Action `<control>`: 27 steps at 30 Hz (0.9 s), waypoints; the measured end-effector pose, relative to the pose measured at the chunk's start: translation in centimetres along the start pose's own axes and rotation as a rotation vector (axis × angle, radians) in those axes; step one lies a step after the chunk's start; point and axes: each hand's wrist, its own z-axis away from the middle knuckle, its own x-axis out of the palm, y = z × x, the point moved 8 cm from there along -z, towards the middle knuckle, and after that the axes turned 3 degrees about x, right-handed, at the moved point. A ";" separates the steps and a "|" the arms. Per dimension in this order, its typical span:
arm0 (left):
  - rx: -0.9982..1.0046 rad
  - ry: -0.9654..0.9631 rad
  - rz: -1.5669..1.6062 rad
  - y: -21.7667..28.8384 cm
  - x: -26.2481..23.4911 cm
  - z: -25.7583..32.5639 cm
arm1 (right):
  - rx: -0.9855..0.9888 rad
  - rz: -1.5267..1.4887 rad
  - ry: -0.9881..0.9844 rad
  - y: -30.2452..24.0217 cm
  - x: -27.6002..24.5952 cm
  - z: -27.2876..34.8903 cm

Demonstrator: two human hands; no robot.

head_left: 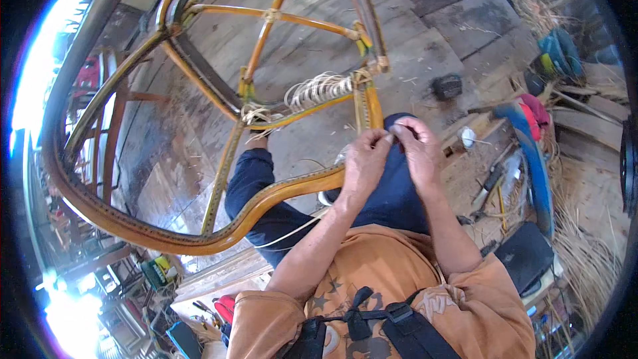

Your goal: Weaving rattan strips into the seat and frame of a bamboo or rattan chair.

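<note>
My left hand [367,159] and my right hand [417,149] meet above my knee, thumbs and fingertips pinched together. Whatever lies between the fingertips is too small to make out. Beside the left hand, a bent rattan furniture frame [266,205] spreads up and to the left, its curved lower pole ending behind that hand. Pale cane binding [256,114] wraps one joint of the frame. Loops of cane strip [323,89] coil round the crossbar between the uprights. Further off, two thin rattan poles cross at a bound joint [271,15].
A dark block [446,86] lies on the board floor [458,33]. To my right, a wooden bench holds tools, a white round object [467,137] and a black flat case [525,258] near a blue curved piece [537,166]. Loose cane fibres [585,259] heap beyond. Wooden furniture [114,126] stands left.
</note>
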 end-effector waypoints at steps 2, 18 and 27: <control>-0.003 -0.066 -0.016 -1.2 0.5 -0.3 | -0.030 0.097 0.040 0.6 -1.1 -0.2; -0.101 -0.332 -0.042 -2.6 4.2 0.5 | 0.367 -0.583 0.009 6.1 -3.9 1.3; -0.090 -0.311 -0.076 -3.5 6.0 -0.7 | 0.220 -0.321 0.629 11.7 -23.4 1.4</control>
